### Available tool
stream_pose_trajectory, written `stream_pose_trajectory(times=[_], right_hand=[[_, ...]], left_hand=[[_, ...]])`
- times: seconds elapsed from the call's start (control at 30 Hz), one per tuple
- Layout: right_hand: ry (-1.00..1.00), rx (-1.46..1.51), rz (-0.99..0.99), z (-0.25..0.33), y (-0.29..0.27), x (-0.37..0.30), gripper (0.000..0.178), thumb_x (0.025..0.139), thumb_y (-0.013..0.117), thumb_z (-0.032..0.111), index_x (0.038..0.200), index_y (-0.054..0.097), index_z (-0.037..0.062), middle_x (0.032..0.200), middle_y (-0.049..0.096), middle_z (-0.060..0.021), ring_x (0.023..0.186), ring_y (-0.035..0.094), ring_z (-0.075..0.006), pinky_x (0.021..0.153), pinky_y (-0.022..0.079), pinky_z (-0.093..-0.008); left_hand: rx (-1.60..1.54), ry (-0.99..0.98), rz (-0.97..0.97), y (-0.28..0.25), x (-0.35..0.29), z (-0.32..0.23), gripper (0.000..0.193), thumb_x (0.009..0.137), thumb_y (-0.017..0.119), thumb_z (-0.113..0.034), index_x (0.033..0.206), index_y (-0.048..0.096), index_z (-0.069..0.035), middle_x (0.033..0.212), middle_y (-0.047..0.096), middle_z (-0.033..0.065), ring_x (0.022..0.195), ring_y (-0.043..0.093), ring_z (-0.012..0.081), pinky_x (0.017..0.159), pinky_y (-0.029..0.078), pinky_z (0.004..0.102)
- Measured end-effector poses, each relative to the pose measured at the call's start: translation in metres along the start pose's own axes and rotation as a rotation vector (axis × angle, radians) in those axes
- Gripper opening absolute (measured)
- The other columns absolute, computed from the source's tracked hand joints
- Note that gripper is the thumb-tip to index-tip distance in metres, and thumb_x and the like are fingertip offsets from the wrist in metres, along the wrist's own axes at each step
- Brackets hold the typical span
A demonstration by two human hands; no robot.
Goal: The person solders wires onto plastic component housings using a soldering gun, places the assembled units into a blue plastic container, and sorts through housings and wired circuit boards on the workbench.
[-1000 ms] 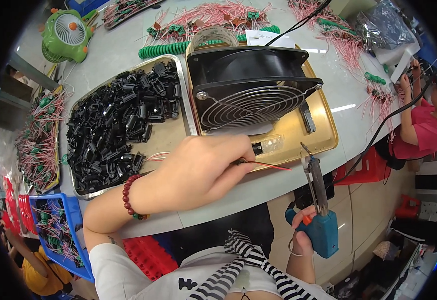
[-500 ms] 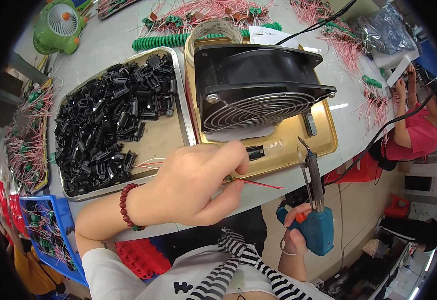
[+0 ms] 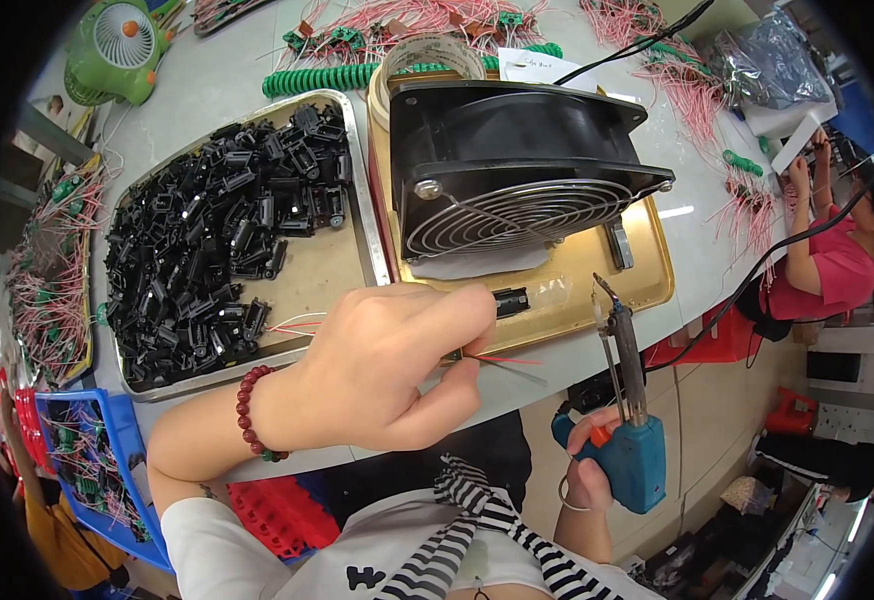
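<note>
My left hand is closed in a pinch above the front edge of a gold tray. Between thumb and forefinger is a small circuit board, mostly hidden by the fingers. A red wire and a dark wire stick out to the right of the pinch, and pale and red wires show on the other side of the hand. Just beyond the fingertips a black plastic part lies on the gold tray. My right hand grips a teal soldering gun, its tip pointing up, apart from the wires.
A black fan with a wire grille stands on the gold tray, beside a tape roll. To its left, a metal tray holds a heap of black parts. Wired boards lie behind. A person in red works at right.
The wire ends right of my left hand have spread apart and shifted slightly. The left hand keeps its pinch; my right hand with the soldering gun has hardly moved.
</note>
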State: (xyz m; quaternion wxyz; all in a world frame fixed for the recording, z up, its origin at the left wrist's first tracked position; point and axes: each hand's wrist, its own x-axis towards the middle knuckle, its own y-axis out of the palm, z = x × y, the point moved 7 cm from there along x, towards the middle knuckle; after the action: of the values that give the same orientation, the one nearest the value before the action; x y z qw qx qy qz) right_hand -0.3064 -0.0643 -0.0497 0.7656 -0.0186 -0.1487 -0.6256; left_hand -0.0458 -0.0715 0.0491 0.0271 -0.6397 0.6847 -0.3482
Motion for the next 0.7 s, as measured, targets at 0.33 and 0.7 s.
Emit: stream_pose_trajectory(times=[0.33, 0.7], right_hand=[[-0.043, 0.023, 0.029, -0.003, -0.007, -0.006, 0.053, 0.067, 0.071, 0.011, 0.11, 0.044, -0.0053, 0.103, 0.057, -0.0216, 0.062, 0.059, -0.021, 0.056, 0.045, -0.0278], [0.04, -0.034, 0.061, -0.002, -0.002, -0.008, 0.049, 0.067, 0.068, 0.009, 0.108, 0.046, -0.0065, 0.103, 0.058, -0.0207, 0.063, 0.059, -0.0195, 0.058, 0.045, -0.0266]], left_hand=[[0.144, 0.001, -0.047, 0.003, 0.001, 0.005, 0.011, 0.073, 0.064, -0.004, 0.072, 0.053, -0.004, 0.057, 0.05, 0.0079, 0.047, 0.05, 0.0251, 0.046, 0.04, 0.0339], [0.459, 0.031, -0.039, 0.008, 0.0, 0.011, 0.011, 0.079, 0.065, -0.008, 0.082, 0.055, -0.004, 0.059, 0.054, 0.0093, 0.05, 0.054, 0.0264, 0.047, 0.043, 0.0358]])
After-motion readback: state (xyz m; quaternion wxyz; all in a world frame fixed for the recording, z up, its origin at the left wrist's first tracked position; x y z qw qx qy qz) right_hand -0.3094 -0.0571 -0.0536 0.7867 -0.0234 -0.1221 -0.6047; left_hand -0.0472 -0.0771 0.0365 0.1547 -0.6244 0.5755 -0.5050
